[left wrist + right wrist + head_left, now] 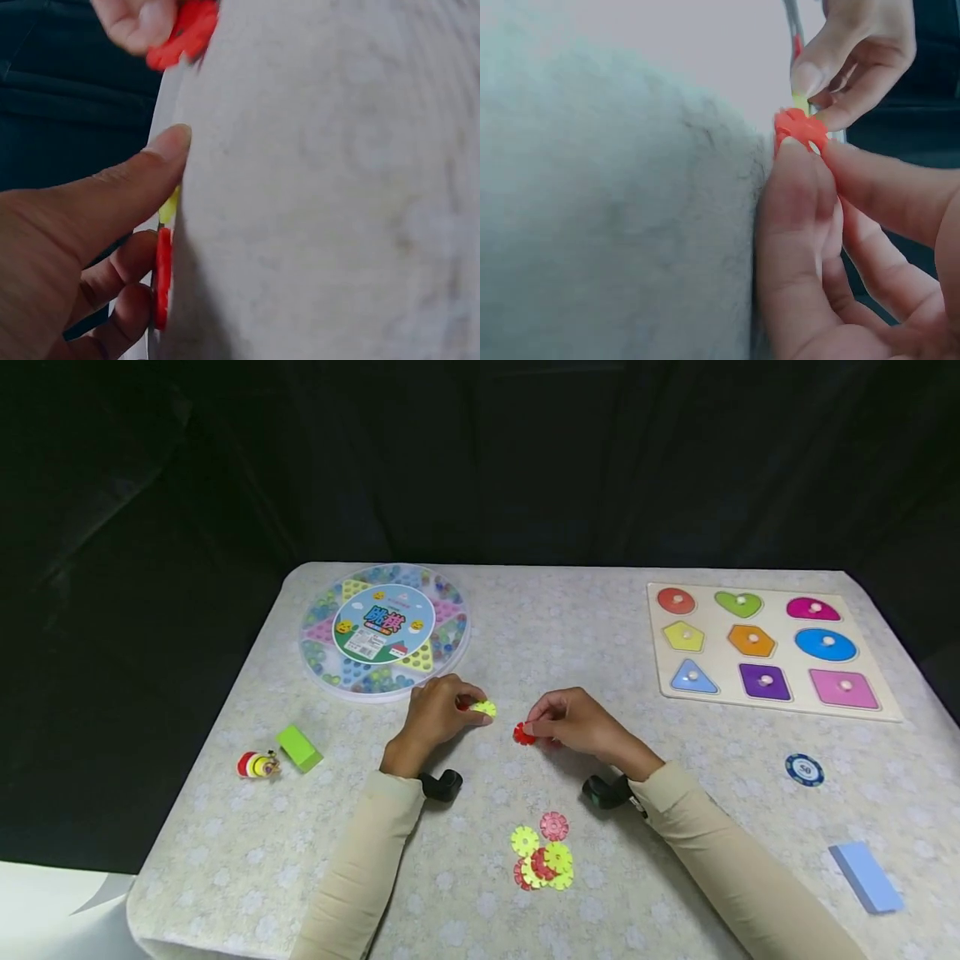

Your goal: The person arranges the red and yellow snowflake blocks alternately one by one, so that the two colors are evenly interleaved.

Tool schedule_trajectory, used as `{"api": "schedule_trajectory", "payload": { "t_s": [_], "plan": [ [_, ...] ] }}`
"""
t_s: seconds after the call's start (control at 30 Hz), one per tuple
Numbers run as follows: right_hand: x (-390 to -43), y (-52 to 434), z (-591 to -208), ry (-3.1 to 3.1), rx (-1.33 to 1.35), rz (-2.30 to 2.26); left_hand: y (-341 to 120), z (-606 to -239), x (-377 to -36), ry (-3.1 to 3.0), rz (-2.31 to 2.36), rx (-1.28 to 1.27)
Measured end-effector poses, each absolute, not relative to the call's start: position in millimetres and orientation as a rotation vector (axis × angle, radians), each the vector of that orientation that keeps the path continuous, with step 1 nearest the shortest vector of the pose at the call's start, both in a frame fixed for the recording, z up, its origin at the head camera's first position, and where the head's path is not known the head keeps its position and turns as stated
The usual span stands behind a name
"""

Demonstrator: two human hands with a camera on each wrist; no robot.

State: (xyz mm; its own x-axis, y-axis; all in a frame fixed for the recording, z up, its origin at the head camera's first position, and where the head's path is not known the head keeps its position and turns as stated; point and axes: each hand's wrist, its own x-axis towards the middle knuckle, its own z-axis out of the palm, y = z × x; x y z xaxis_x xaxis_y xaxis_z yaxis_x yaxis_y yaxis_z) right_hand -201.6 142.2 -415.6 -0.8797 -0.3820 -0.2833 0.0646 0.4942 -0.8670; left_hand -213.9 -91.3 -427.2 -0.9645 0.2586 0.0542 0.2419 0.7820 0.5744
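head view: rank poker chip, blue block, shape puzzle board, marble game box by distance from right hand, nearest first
From the right hand:
1. Marble game box, up and to its left.
2. Shape puzzle board, up and to its right; close to the first, so a loose call.
3. Poker chip, right.
4. Blue block, far right, near edge.

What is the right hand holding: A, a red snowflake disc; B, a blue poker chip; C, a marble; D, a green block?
A: the right hand pinches a red snowflake disc just above the table, while the left hand holds a yellow disc.
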Motion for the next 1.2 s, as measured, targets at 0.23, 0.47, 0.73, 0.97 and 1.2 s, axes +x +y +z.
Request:
{"api": "schedule_trajectory", "payload": {
  "t_s": [0.23, 0.47, 0.73, 0.97, 1.2],
  "plan": [
    [-223.5, 124.7, -415.3, 2.365, -0.21, -1.378, -93.7, -429.0, -213.5, 2.97, 0.924, 0.487],
    [-230.5, 117.0, -412.2, 2.463, -0.212, -1.276, -91.9, -424.5, -213.1, 3.032, 0.751, 0.689],
    [-224.6, 111.5, -410.3, 2.581, -0.289, -1.211, -77.6, -422.7, -216.0, 3.061, 0.681, 0.838],
    [-183.5, 118.5, -395.0, 2.593, -0.575, -1.121, -68.4, -425.1, -215.8, 3.035, 0.646, 0.802],
    [-121.0, 120.1, -388.9, 2.434, -0.815, -0.781, -65.8, -423.3, -216.1, 3.005, 0.732, 0.773]
  ]
}}
